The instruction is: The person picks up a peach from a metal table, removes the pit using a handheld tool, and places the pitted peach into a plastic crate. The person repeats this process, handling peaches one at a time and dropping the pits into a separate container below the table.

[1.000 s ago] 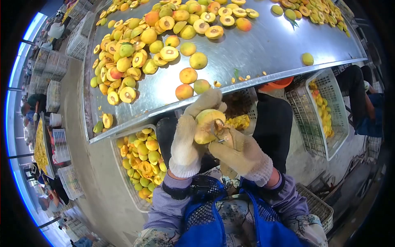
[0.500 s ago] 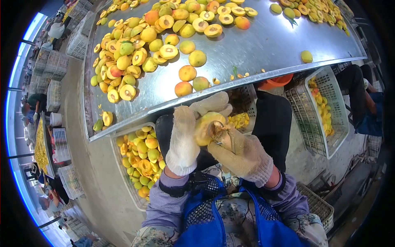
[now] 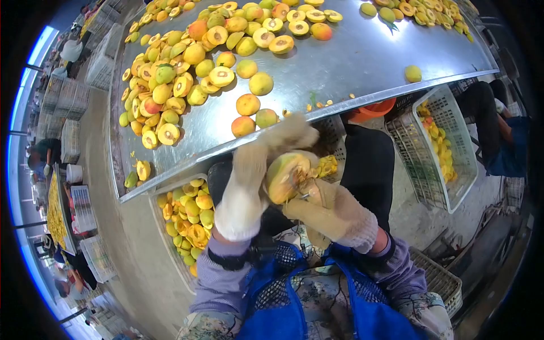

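Observation:
My left hand (image 3: 245, 184), in a pale knitted glove, is closed around a yellow peach half (image 3: 282, 177) held above my lap. The cut face is turned toward my right hand, with a torn brown hollow at its middle. My right hand (image 3: 334, 211), in a tan-stained glove, is closed with its thumb and fingers against that hollow. A bit of a small metal tool (image 3: 306, 194) shows between those fingers; most of it is hidden. Just beyond my left hand, whole and halved peaches (image 3: 164, 93) are heaped on the metal table (image 3: 334, 68).
A crate of peaches (image 3: 187, 218) stands at lower left, under the table edge. Another crate (image 3: 470, 164) with cut fruit is at right, near an orange bucket (image 3: 371, 110). A seated person's leg (image 3: 476, 110) is beyond it. Stacked crates (image 3: 71, 93) line the far left.
The peach half has turned so more of its cut face shows, and the brown matter at its centre sits lower. My left fingers are blurred by motion. The view has shifted slightly.

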Available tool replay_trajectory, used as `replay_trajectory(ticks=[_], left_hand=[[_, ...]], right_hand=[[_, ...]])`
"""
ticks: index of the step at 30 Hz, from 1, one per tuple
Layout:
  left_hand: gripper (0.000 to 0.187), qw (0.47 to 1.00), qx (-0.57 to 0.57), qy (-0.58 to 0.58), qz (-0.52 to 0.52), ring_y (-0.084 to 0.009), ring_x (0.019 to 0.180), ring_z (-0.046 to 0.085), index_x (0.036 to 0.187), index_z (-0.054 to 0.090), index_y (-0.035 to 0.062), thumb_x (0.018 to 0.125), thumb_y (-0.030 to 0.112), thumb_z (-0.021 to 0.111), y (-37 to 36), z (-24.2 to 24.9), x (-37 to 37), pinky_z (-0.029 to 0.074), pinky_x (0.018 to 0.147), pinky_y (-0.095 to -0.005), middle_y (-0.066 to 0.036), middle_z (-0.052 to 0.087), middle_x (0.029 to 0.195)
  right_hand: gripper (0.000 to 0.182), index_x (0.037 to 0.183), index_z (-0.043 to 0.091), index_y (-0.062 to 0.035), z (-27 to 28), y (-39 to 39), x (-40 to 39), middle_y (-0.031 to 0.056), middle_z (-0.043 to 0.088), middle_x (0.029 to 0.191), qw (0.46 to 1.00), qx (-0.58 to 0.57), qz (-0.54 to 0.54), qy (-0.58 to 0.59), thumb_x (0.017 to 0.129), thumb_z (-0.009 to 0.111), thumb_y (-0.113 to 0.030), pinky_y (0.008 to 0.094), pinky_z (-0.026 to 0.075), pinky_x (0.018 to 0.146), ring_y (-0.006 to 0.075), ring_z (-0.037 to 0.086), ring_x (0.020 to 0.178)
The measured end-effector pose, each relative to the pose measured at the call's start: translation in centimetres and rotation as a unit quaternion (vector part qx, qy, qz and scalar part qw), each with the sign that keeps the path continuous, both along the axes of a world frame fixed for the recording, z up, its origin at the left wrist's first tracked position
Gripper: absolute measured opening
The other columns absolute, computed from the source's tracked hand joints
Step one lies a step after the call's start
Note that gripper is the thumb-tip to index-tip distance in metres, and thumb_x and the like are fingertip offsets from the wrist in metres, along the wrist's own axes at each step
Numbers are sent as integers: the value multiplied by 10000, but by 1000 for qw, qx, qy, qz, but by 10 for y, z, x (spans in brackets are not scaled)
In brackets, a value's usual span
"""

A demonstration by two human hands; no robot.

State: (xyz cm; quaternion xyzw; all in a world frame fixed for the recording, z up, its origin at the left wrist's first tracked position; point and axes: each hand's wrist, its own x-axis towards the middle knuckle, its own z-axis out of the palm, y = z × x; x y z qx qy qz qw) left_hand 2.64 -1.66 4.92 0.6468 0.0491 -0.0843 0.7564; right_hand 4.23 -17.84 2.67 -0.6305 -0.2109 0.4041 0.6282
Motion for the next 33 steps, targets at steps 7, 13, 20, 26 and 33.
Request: replay_trajectory(ticks=[7,13,20,26,33], left_hand=[[405,971,171,-127,111,-279,1031,618,1286,529,-34,948,189,545,-4,-6,-24,483,918,-326,-162,599,1220],[328,964,242,-101,-41,-331,963,654,1230,591,14,923,108,528,11,10,1,525,838,-354,-175,644,1125],[386,886,359,-292,17,-302,965,670,1233,602,19,880,175,598,-3,3,1,529,835,-339,-161,673,1095],[395,995,42,-1,87,-170,967,634,1255,581,-12,923,200,599,-12,1,-16,493,872,-300,-119,653,1151],[382,997,18,-65,47,-227,1014,626,1221,619,-4,867,137,647,-8,7,-15,477,907,-322,-132,652,1151]], right_hand=[[305,950,599,-28,13,1,2,50,562,536,975,-33,60,211,951,539,-327,248,403,372,125,532,403],[367,920,615,20,29,-6,15,68,561,483,948,-38,95,303,957,536,-337,239,380,349,121,514,372],[339,891,620,27,-27,-1,-15,33,540,469,970,221,-75,71,973,507,-283,203,333,327,95,468,335],[352,939,646,10,-4,-19,-5,39,596,620,915,73,27,397,994,473,-291,203,411,414,103,534,441],[294,1151,633,-10,-21,-29,-21,121,642,1121,929,202,9,311,991,481,-204,306,470,916,204,599,1071]])
